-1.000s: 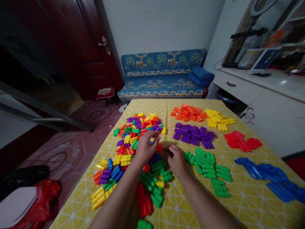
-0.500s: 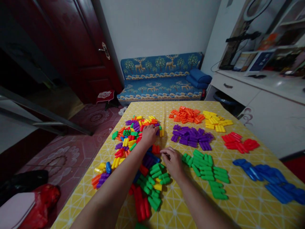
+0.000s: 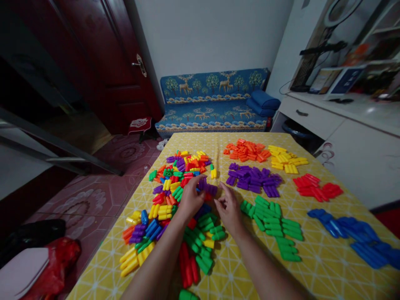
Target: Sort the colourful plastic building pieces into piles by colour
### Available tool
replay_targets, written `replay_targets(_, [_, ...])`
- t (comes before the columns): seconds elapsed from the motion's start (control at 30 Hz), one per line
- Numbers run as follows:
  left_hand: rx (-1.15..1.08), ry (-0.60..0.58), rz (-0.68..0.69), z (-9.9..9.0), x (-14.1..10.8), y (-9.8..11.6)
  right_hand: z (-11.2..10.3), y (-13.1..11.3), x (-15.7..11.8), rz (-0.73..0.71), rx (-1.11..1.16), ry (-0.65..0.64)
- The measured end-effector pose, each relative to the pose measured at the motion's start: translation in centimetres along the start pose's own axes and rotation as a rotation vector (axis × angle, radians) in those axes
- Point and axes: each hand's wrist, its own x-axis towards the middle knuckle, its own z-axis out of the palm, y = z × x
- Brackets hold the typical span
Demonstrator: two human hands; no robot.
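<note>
My left hand is closed on a purple plastic building block made of joined tubes, just above the right side of a mixed-colour block pile. My right hand is close by on the right, its thumb and index finger apart with nothing between them. Its fingertips point toward the purple block without visibly touching it. Beyond the right hand lie a green block group and a purple block group. Under and beside my left forearm are more green blocks and long red blocks.
Separate groups of orange blocks, yellow blocks, red blocks and blue blocks lie on the yellow tablecloth. Behind the table stands a blue patterned sofa; a white cabinet is at right.
My left hand has drawn back from the far part of the pile toward my right hand, now with a purple block in its fingers. My right hand stays nearly in place, its fingers more spread.
</note>
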Motion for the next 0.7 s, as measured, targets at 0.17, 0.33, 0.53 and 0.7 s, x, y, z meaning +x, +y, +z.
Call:
replay_targets(0.17, [0.161, -0.171, -0.007, 0.2, 0.8, 0.5, 0.1, 0.3, 0.0, -0.012, -0.074, -0.023])
replay_targets(0.33, [0.486, -0.281, 0.004, 1.2, 0.9, 1.5, -0.1, 0.0, 0.1, -0.003, -0.117, -0.093])
replay_targets(0.53, [0.630, -0.311, 0.006, 2.1, 1.1, 1.3, -0.2, -0.3, 0.0, 0.076, -0.068, -0.120])
replay_targets(0.7, [0.503, -0.276, 0.026, 1.9, 0.9, 0.9, -0.3, -0.4, 0.1, 0.092, 0.042, -0.076])
